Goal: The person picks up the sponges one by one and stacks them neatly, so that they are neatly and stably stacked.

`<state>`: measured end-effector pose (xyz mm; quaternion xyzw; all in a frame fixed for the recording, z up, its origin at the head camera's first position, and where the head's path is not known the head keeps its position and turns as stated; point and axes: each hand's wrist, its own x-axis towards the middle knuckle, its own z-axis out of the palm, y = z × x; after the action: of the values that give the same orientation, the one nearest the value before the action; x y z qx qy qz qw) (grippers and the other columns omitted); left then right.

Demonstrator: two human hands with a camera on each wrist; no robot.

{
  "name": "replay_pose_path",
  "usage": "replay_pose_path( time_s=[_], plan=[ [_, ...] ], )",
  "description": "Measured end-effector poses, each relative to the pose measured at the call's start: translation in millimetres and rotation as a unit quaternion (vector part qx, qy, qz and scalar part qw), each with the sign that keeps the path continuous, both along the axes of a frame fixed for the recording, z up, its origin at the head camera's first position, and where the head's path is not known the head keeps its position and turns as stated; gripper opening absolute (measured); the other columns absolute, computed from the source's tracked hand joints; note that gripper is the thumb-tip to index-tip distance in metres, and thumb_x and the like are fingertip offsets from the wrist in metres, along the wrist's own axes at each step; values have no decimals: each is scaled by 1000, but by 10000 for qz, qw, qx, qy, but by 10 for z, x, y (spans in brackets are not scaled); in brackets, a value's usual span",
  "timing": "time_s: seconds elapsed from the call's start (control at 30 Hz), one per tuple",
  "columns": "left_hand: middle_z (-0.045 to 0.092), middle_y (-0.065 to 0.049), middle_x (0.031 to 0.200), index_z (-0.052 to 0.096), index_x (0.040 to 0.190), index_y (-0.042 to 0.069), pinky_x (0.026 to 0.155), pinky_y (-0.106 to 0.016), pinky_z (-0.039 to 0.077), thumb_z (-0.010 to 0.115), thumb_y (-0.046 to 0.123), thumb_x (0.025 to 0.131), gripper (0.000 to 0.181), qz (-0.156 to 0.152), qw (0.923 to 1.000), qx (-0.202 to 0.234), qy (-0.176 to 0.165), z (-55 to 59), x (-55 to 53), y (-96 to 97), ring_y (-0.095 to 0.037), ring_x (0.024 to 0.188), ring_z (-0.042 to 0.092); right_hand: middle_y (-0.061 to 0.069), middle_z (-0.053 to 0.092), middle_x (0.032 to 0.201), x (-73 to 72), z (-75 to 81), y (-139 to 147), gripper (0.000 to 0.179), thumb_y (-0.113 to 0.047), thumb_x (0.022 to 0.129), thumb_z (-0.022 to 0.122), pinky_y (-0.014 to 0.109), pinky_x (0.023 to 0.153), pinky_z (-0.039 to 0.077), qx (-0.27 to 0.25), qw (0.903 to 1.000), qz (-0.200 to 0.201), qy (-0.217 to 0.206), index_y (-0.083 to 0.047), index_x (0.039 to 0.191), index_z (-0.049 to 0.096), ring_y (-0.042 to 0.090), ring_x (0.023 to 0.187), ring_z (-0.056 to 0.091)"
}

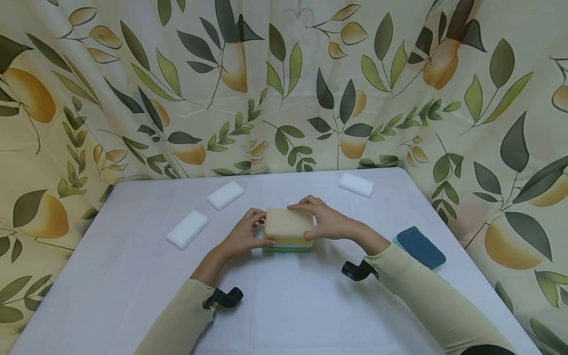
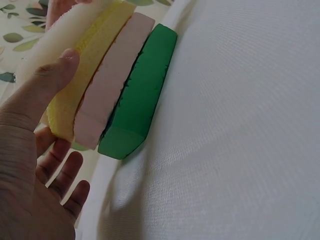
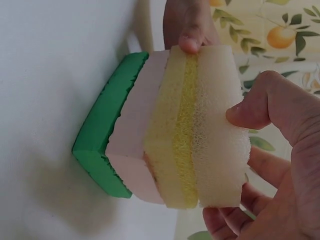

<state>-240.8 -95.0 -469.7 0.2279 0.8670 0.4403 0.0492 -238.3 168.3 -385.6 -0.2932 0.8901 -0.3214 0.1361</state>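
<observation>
A stack of sponges stands on the white-covered table between the two hands. A green sponge (image 2: 140, 90) lies at the bottom, with a pale pink sponge (image 2: 112, 82) over it. Above these comes a yellow sponge (image 3: 170, 125), its upper band brighter and porous, and a cream, open-pored sponge (image 3: 220, 155) forms the top. The left hand (image 1: 241, 235) holds the stack's left side, thumb at the front against the yellow layer. From the right, the right hand (image 1: 330, 223) grips the cream sponge, thumb on its front face and fingers around the back.
Two white sponge blocks (image 1: 188, 230) (image 1: 226, 195) lie left of the stack, and another white block (image 1: 356, 185) lies at the back right. A dark blue-topped sponge (image 1: 420, 247) sits beside the right forearm. A leaf-patterned curtain (image 1: 284, 123) hangs behind the table.
</observation>
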Motion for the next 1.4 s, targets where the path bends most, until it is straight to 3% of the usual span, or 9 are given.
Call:
replay_pose_path(
  time_s=[0.63, 1.0, 1.27, 1.4],
  plan=[
    [48, -5, 128, 49, 145, 15, 101, -45, 44, 88, 37, 73, 85, 29, 9999, -124, 50, 51, 26, -26, -24, 119, 51, 8, 46, 130, -8, -30, -4, 73, -14, 72, 69, 52, 101, 38, -59, 9999, 38, -86, -14, 143, 52, 27, 122, 40],
    [48, -8, 129, 48, 146, 12, 98, -46, 44, 88, 32, 72, 87, 28, 9994, 41, 352, 136, 34, -91, -25, 116, 51, 8, 46, 129, -9, -56, -8, 73, -13, 72, 69, 49, 100, 38, -91, 9999, -7, -56, -14, 143, 52, 27, 122, 40],
    [45, -2, 131, 48, 146, 23, 102, -47, 42, 86, 37, 75, 82, 15, 9995, 223, 238, 251, 33, -65, -21, 120, 48, 8, 46, 129, -10, -55, -13, 73, -15, 72, 70, 50, 99, 40, -39, 10000, -22, -55, -16, 143, 52, 26, 121, 41],
    [45, -1, 130, 49, 146, 23, 100, -45, 42, 85, 40, 74, 82, -55, 9994, 184, 286, 310, 12, 7, -20, 119, 46, 7, 46, 129, -5, -54, -6, 73, -15, 72, 70, 49, 98, 40, -18, 10000, -40, -54, -17, 143, 51, 26, 120, 41]
  ],
)
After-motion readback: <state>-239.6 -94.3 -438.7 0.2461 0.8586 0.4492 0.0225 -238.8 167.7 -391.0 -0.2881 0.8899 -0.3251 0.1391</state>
